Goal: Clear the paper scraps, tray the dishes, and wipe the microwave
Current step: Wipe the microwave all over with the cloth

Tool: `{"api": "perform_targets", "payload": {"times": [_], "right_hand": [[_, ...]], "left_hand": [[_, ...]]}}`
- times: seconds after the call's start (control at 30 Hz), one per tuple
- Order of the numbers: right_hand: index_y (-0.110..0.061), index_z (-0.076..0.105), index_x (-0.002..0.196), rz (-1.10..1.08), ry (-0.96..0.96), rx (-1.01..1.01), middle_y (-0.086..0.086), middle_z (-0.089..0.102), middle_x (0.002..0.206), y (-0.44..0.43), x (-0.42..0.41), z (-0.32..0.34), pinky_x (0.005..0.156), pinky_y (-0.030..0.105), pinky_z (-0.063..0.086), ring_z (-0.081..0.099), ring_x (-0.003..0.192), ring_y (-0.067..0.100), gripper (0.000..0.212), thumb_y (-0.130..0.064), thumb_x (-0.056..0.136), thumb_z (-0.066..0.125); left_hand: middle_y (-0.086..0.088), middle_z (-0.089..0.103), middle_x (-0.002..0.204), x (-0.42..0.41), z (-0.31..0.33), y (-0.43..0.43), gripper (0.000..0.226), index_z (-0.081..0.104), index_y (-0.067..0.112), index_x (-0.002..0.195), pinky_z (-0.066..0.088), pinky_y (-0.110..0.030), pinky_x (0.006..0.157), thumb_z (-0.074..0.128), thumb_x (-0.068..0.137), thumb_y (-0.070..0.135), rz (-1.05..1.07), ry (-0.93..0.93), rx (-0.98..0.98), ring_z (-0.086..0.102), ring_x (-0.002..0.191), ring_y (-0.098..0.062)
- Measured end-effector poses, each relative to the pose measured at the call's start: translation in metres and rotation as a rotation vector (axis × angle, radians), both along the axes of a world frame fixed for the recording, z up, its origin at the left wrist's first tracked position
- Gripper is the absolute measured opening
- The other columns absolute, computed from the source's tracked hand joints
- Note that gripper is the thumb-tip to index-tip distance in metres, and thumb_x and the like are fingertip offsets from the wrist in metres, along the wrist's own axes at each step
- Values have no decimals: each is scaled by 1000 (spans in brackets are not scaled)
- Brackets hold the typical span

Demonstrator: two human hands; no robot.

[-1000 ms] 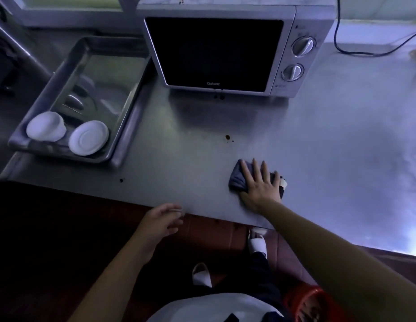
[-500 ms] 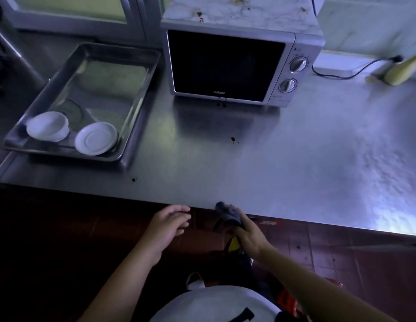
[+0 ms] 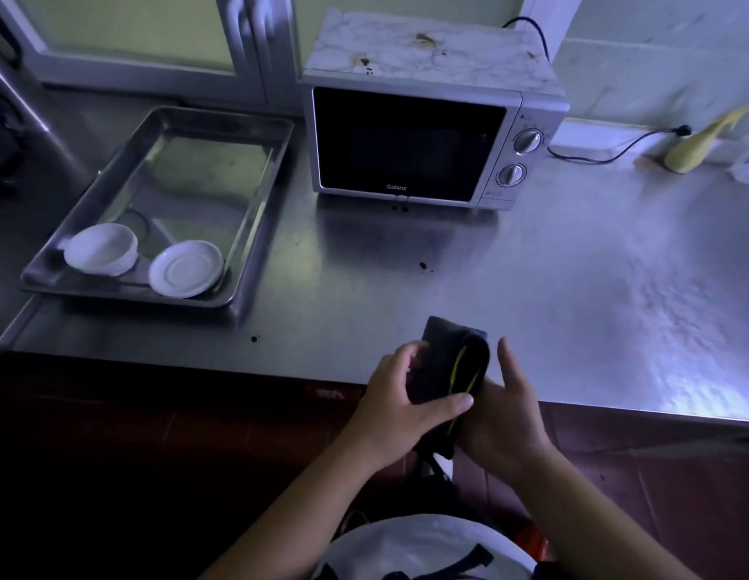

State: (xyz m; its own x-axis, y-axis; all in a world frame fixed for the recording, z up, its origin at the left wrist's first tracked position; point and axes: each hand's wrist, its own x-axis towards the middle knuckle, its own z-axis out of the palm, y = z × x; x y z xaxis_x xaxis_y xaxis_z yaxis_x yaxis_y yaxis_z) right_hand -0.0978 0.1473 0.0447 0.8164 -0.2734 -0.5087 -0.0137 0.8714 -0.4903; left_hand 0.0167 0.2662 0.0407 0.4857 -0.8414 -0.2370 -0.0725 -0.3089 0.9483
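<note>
The cloth (image 3: 454,357) is off the bench (image 3: 573,286) now, left hand (image 3: 400,408) gripping it against the flat right hand (image 3: 508,412), microwave (image 3: 406,144) next.

The cloth (image 3: 452,370) no longer lies flat on the counter (image 3: 531,286); one second ago the right hand (image 3: 502,416) pressed it there with spread fingers. Half a second ago that hand held it bunched at the counter's front edge. It now stands folded between both hands above that edge, a yellow trim line showing. The left hand (image 3: 400,406), previously empty beside the edge, now grips the cloth, thumb laid across its near face and fingers curled round its far side. The right hand now backs the cloth with straight fingers. The view has lifted: the microwave (image 3: 410,144) now shows its whole stained top.
</note>
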Motion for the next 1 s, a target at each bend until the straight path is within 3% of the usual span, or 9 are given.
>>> {"api": "perform_targets", "payload": {"times": [0.13,0.23,0.33,0.47,0.6,0.73,0.83,0.9,1.0], "right_hand": [[-31,46,148,-34,60,-286,10,55,145,6,12,5,106,45,44,51,135,28,50,-50,102,37],[-36,53,140,16,66,-407,12,65,131,3,14,11,83,30,56,64,120,27,41,-42,100,46],[-34,60,131,11,131,-437,14,68,120,-9,11,10,72,35,53,65,106,35,41,-43,91,62],[-11,68,120,-68,250,-350,22,71,116,-31,10,0,76,38,60,70,106,34,39,-34,88,70],[-2,66,116,-59,483,-391,30,68,114,-77,16,-10,96,62,51,67,106,44,33,-28,97,63],[-3,68,110,-44,553,-542,26,72,107,-126,24,-5,98,55,52,68,106,40,27,-26,96,64],[-16,72,91,-132,497,-798,4,78,90,-162,34,4,72,26,58,73,89,22,12,-21,97,63],[-27,74,90,-152,407,-1073,-15,77,88,-176,39,12,72,13,50,71,94,11,24,-16,100,55],[-36,67,124,-8,531,-1524,-9,69,124,-178,36,-12,99,31,47,60,120,11,38,-13,98,51]], "left_hand": [[15,65,112,-1,3,-10,74,50,51,120,53,-15,78,84,57,69,152,222,-103,65,103,3],[12,72,103,0,-2,-19,52,60,43,114,56,-22,79,83,69,53,224,197,-166,69,99,-6],[7,75,95,5,-3,-26,27,71,34,105,53,-18,73,67,79,31,246,170,-207,70,90,-10],[4,76,92,19,-9,-37,30,75,31,96,55,-21,74,63,72,20,209,221,-117,71,89,-10],[2,76,84,48,-16,-53,27,76,25,88,51,-22,68,63,67,14,276,232,12,69,82,-12],[-3,72,86,74,-29,-97,26,73,16,92,51,-33,74,60,82,-5,360,224,128,63,83,-20],[1,70,101,88,-37,-145,21,67,18,108,49,-31,81,62,91,6,382,154,126,62,89,-16],[3,68,106,96,-44,-164,21,64,23,112,49,-24,80,61,94,12,439,145,114,62,92,-12],[3,66,108,103,-65,-158,23,60,25,111,43,-6,68,62,93,11,489,72,151,62,92,-8]]}}
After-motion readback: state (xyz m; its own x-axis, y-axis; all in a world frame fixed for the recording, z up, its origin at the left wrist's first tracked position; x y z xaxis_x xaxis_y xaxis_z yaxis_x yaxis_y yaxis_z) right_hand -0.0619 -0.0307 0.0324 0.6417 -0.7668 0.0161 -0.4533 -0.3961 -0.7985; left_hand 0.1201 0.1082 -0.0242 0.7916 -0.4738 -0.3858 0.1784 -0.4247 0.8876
